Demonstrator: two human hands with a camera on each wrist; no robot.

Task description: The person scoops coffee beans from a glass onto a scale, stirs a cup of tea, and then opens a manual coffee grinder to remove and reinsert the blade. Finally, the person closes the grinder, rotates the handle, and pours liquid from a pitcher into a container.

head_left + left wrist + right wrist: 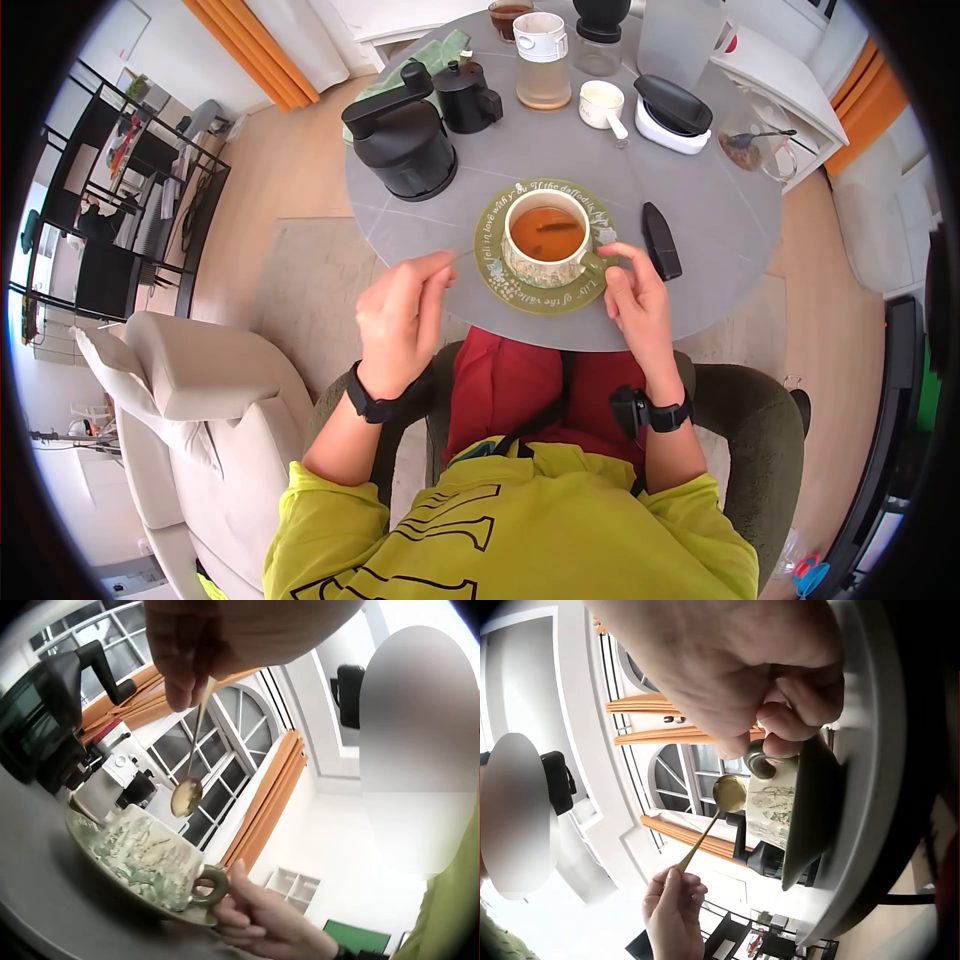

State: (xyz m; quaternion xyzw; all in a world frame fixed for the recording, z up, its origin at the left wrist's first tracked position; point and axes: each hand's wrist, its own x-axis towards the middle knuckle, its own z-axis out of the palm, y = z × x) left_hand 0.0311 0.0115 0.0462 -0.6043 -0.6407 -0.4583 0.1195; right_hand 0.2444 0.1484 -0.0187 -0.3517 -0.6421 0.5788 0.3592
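Observation:
A patterned teacup (545, 270) with brown liquid stands on a green saucer (490, 265) with white lettering, near the table's front edge. Dark pieces show in the liquid. My left hand (400, 310) is to the left of the saucer and pinches a gold spoon (186, 796) by the end of its handle. In the left wrist view the spoon's bowl hangs above the level of the cup's rim. At the cup's right, my right hand (640, 300) pinches the green handle (213, 886) between thumb and fingers.
Right of the saucer lies a black elongated object (660, 240). A black kettle (405, 150) and a smaller black pot (466, 97) stand at the left. Farther back are a clear container (544, 80), a small white cup (601, 103) and a glass jug (755, 140).

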